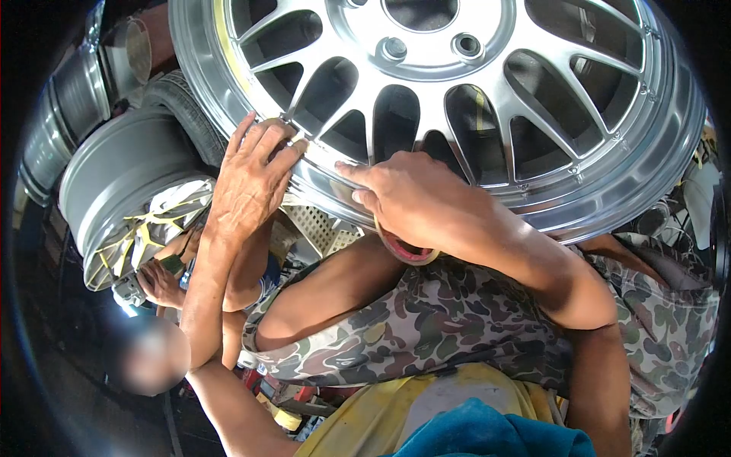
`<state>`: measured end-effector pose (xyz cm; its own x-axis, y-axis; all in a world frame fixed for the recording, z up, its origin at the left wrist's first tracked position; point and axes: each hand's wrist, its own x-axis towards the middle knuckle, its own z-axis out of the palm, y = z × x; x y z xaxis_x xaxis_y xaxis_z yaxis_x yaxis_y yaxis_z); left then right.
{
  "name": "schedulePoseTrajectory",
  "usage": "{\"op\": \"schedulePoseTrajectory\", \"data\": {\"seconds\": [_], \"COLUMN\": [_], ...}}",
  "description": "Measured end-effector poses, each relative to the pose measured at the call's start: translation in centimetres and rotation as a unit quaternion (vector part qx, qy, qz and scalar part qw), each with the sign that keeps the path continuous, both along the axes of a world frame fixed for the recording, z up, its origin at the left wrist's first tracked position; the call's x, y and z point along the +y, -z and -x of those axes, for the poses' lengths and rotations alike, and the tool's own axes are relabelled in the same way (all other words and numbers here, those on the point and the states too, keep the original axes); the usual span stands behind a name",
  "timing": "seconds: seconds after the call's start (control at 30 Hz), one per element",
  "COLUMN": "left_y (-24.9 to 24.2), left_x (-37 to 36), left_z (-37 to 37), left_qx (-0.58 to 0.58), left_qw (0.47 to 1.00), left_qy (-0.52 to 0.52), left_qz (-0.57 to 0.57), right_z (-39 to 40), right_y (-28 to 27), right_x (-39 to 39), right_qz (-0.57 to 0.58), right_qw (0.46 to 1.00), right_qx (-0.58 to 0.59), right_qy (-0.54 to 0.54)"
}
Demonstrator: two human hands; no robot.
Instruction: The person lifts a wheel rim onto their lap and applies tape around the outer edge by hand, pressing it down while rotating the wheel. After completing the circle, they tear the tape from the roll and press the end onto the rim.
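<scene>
A large silver multi-spoke wheel rim (438, 99) fills the top of the view, tilted over my lap. A yellowish strip of masking tape (226, 42) runs along its lip at the upper left. My left hand (257, 174) rests on the near-left lip, fingers bent and thumb close to the index finger, at a small pale bit of tape. To its right, my right hand (407, 190) presses an outstretched index finger on the lip. Its other fingers curl, mostly hidden, at a roll of tape (411, 253) hanging under the palm.
At left, another person's hand (160, 283) holds a tool against a grey rim (126, 164) with yellow-taped spokes. A tyre (186, 114) and a further metal rim (72, 114) stand behind. A perforated beige plastic piece (312, 227) lies below my wheel. My camouflage shorts (426, 327) are underneath.
</scene>
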<state>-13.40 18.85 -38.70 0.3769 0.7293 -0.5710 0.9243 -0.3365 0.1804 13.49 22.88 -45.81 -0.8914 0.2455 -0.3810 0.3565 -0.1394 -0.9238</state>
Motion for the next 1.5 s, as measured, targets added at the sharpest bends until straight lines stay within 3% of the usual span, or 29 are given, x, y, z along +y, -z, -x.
{"op": "schedulePoseTrajectory", "data": {"seconds": [0.07, 0.2, 0.27, 0.3, 0.37, 0.5, 0.57, 0.7, 0.87, 1.1, 1.17, 1.3, 1.4, 1.5], "left_y": [-0.1, -0.3, -0.3, -0.3, -0.4, -0.7, -0.6, -0.8, -0.6, 0.1, 0.2, 0.2, 0.3, 0.1], "left_x": [0.0, -0.4, -0.4, -0.4, -0.5, -0.9, -1.2, -0.8, -1.5, -1.6, -1.5, -1.2, -1.2, -1.2], "left_z": [-0.1, -0.2, -0.3, -0.4, -0.8, -1.7, -2.0, -2.1, -2.0, -2.5, -2.3, -2.2, -2.0, -2.0], "left_qx": [0.000, -0.010, -0.014, -0.018, -0.012, -0.005, -0.011, 0.024, 0.061, 0.021, 0.022, -0.012, -0.022, -0.026], "left_qw": [1.000, 1.000, 1.000, 1.000, 0.999, 0.998, 0.998, 1.000, 0.997, 0.999, 0.999, 0.999, 0.999, 0.999], "left_qy": [0.003, 0.009, 0.005, 0.001, -0.001, -0.010, -0.013, -0.008, -0.013, -0.026, -0.026, -0.043, -0.038, -0.034], "left_qz": [0.001, 0.011, 0.017, 0.024, 0.030, 0.056, 0.054, 0.014, -0.038, -0.018, -0.013, -0.009, 0.001, 0.012], "right_z": [0.2, -0.5, -0.1, -0.3, 0.4, 0.7, 0.8, -0.8, -1.6, -2.6, -3.3, -3.7, -3.6, -3.5], "right_y": [0.4, 0.7, 1.7, 2.1, 0.9, 0.2, 0.2, -0.3, -0.4, 0.3, 1.1, 0.8, 0.8, 1.2], "right_x": [-1.5, -1.7, -3.2, -3.5, -1.8, -1.4, -0.8, -0.8, 0.6, 0.5, -0.1, 0.4, -0.2, -2.1], "right_qz": [-0.084, -0.137, -0.285, -0.285, -0.148, -0.144, -0.047, -0.099, 0.008, -0.010, -0.161, -0.147, -0.129, -0.184], "right_qw": [0.991, 0.989, 0.933, 0.934, 0.985, 0.988, 0.999, 0.995, 0.999, 1.000, 0.977, 0.980, 0.986, 0.975], "right_qx": [0.057, 0.045, 0.148, 0.148, 0.058, 0.017, -0.016, 0.013, -0.030, 0.008, 0.136, 0.128, 0.104, 0.114], "right_qy": [0.087, 0.018, 0.160, 0.160, 0.073, 0.053, -0.005, 0.010, -0.007, -0.016, 0.034, 0.047, -0.029, 0.049]}}
